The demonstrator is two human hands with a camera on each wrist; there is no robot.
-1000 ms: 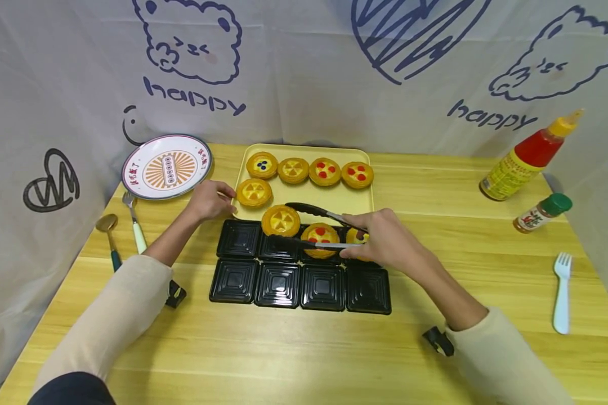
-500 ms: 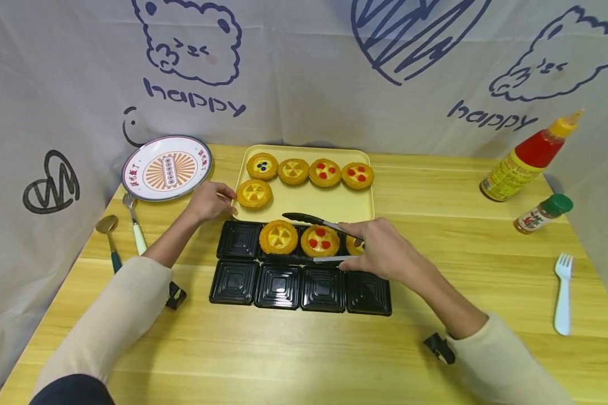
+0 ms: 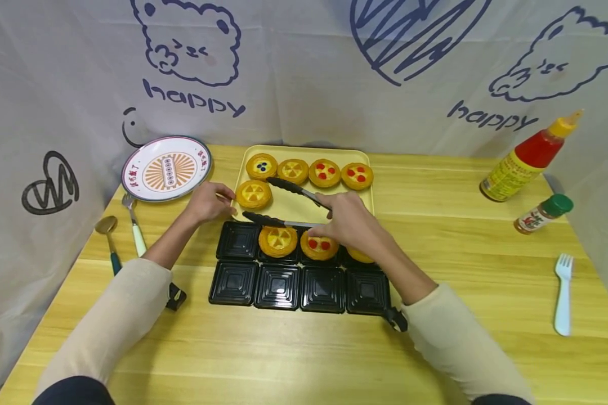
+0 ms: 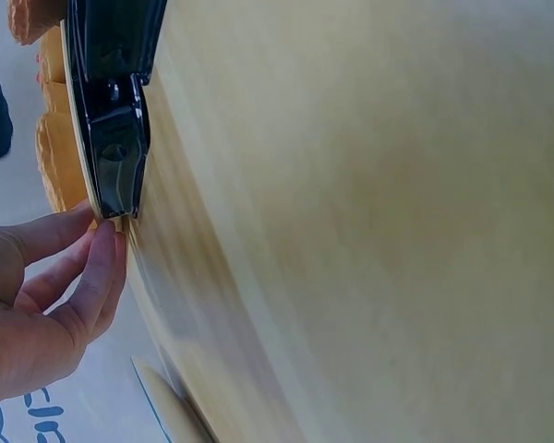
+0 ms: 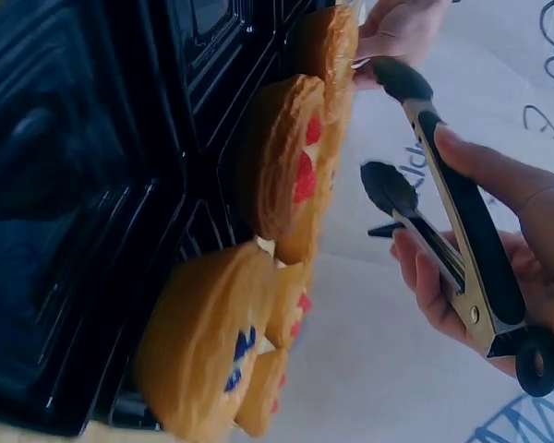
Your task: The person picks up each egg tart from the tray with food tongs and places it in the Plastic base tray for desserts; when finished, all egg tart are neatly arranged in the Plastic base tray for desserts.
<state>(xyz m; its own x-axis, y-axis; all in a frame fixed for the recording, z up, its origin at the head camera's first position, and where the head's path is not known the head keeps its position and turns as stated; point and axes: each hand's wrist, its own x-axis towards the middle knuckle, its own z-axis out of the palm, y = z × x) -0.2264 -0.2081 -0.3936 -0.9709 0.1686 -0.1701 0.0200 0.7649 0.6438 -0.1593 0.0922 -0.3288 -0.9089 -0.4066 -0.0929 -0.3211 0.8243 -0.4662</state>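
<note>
Right hand [image 3: 352, 218] grips tongs [image 5: 480, 238], tips apart beside the front-left tart [image 3: 253, 194] on yellow tray [image 3: 286, 206]; left hand [image 3: 208, 202] pinches tray edge. If we squeeze off-centre, it could slide into the blue-dotted tart [image 3: 262, 167].

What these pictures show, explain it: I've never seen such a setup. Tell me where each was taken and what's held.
No machine here, just a person's bare left hand and right hand. The wide picture comes from a camera worn on the head; the other two come from cameras on the left and right wrists. On the wooden table are a cream tray with five tarts and, nearer the person, two rows of black compartments with three tarts visible in the far row. Around them are a plate, a spoon, two forks, a sauce bottle and a spice jar. The right hand holds tongs, tips apart and gripping nothing; the left hand pinches the cream tray's left edge.
</note>
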